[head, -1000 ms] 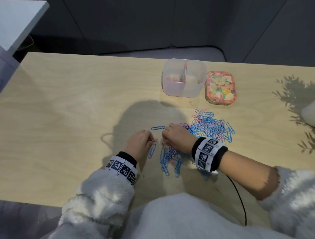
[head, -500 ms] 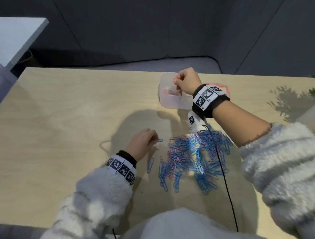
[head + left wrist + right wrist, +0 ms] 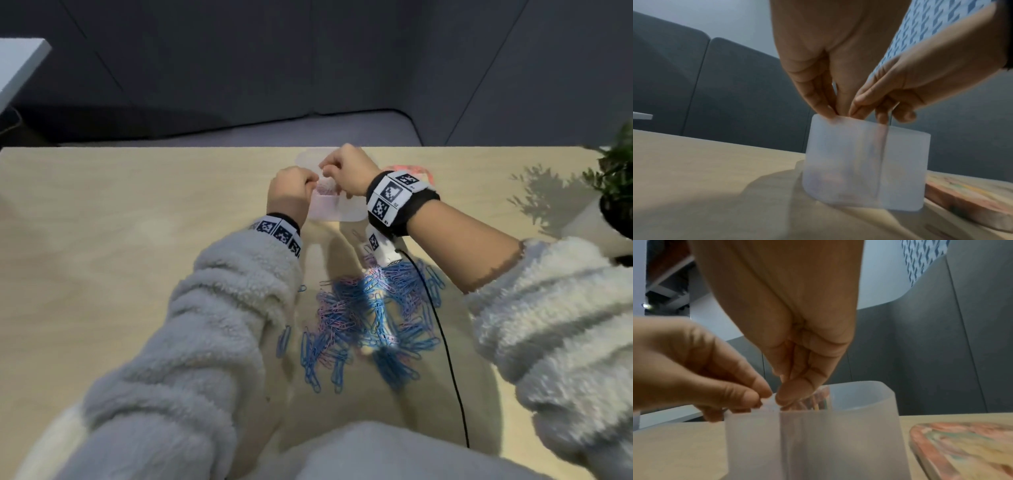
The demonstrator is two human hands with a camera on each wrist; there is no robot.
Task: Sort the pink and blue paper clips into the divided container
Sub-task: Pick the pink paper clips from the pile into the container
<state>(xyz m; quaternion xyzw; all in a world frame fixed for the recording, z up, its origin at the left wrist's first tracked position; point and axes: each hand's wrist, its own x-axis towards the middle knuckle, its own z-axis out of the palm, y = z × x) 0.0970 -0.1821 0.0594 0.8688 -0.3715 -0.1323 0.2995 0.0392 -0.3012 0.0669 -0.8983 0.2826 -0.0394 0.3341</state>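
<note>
Both hands hang fingers-down over the one divided container [image 3: 337, 213] at the bench's [image 3: 102, 257] far edge. The left hand [image 3: 291, 192] and right hand [image 3: 347, 171] each have fingertips pressed together at its rim — what they pinch, I cannot tell. Pink shows faintly inside. One heap of pink and blue paper clips [image 3: 363, 315] — too many to count — lies nearer on the bench.

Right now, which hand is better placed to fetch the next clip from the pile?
Probably the right hand: the clip pile lies beneath its forearm. Both hands sit over the divided container; left hand.
</note>
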